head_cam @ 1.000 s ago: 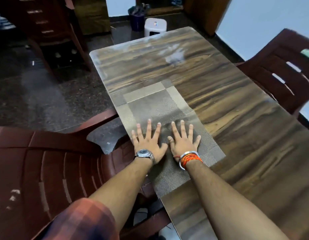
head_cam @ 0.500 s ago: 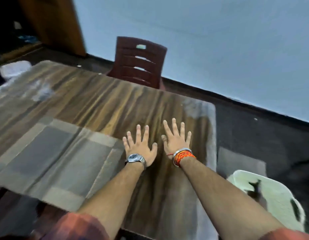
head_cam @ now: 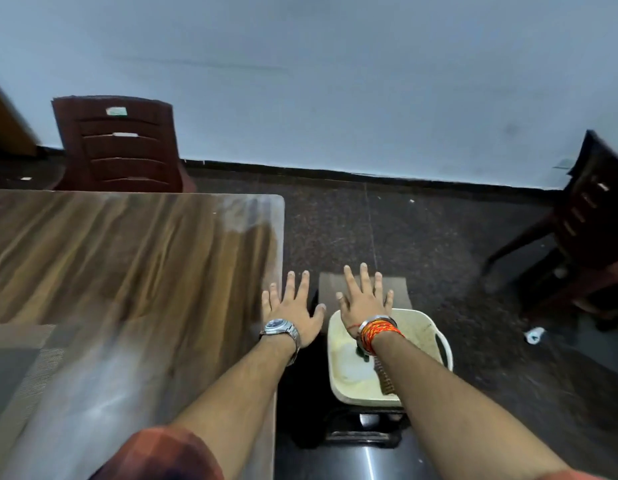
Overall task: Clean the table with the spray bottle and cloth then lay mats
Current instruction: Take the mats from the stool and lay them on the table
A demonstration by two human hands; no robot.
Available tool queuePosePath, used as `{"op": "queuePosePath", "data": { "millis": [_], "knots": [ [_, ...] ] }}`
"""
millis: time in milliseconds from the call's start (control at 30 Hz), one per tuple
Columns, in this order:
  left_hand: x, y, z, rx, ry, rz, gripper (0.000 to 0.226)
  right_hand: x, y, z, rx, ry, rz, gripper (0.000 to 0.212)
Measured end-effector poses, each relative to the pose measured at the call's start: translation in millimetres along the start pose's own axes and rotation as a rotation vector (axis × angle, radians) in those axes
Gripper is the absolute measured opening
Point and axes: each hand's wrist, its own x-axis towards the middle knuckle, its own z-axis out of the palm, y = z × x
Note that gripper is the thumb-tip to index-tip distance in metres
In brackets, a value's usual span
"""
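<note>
The wooden table (head_cam: 127, 258) fills the left half of the view. A grey woven mat (head_cam: 16, 362) lies on it at the far left edge. My left hand (head_cam: 292, 306), wearing a watch, is spread flat with straight fingers over the table's right edge. Past that edge, my right hand (head_cam: 364, 301), with an orange thread band at the wrist, hovers with fingers spread above a cream plastic chair (head_cam: 415, 337). Under its fingers a grey mat-like sheet (head_cam: 397, 289) shows beyond the chair. Neither hand holds anything. No spray bottle or cloth is in view.
A brown plastic chair (head_cam: 123, 150) stands behind the table against the pale wall. Another dark chair (head_cam: 584, 237) stands at the right. A small white item (head_cam: 534, 336) lies on the dark floor. A black stool (head_cam: 363, 441) sits under the cream chair.
The view has swung right. Both hands left the laid mat, crossed the table top and now sit at and past its right edge, still spread flat.
</note>
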Motion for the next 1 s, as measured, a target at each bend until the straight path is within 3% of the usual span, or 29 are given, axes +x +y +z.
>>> {"op": "queuePosePath", "data": {
  "millis": [200, 667, 1000],
  "knots": [
    [23, 53, 28, 0.024, -0.126, 0.005, 0.079, 25, 73, 0, 0.056, -0.076, 0.077, 0.06],
    [147, 80, 76, 0.0, -0.286, -0.165, 0.081, 135, 133, 15, 0.099, -0.172, 0.115, 0.059],
    [245, 89, 158, -0.22, -0.29, -0.453, 0.085, 232, 186, 69, 0.202, -0.38, 0.114, 0.059]
  ]
}}
